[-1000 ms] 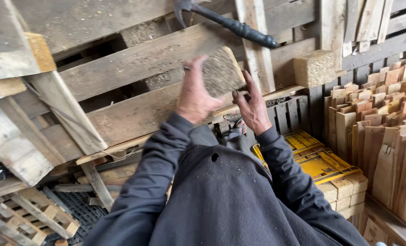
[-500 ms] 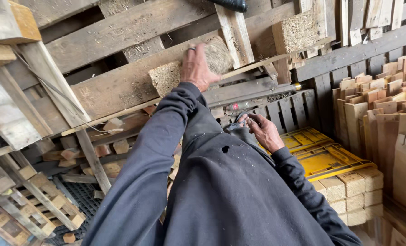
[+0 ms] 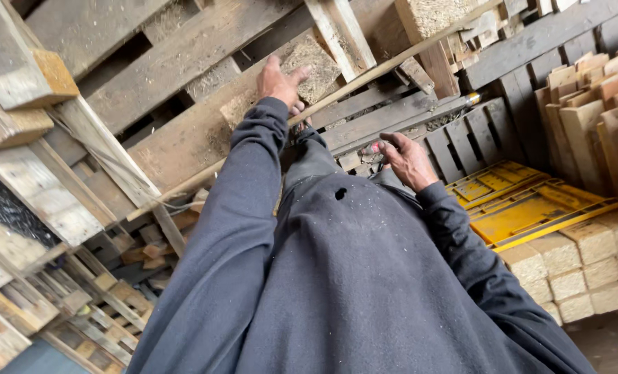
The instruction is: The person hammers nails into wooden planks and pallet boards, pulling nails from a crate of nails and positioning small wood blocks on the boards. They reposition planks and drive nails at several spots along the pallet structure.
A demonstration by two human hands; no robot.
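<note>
The right hand (image 3: 406, 161), nearest at about three o'clock, curls loosely around a small tool (image 3: 373, 150); how firmly it grips I cannot tell. Farther off at twelve o'clock, the left hand (image 3: 280, 82) lies open, fingers spread, against a chipboard block (image 3: 319, 62) in the wooden pallet (image 3: 184, 131).

- My left hand (image 3: 279, 81) lies flat against a chipboard block (image 3: 312, 59) in the pallet (image 3: 184, 131), so I cannot see the palm or how much it grips.
- My right hand (image 3: 407, 161) reaches toward a small red-tipped object (image 3: 373, 148), too small and blurred to identify.
- My dark sleeves and torso hide everything below.
- The stacked blocks (image 3: 586, 256) are cut off at the right edge.
</note>
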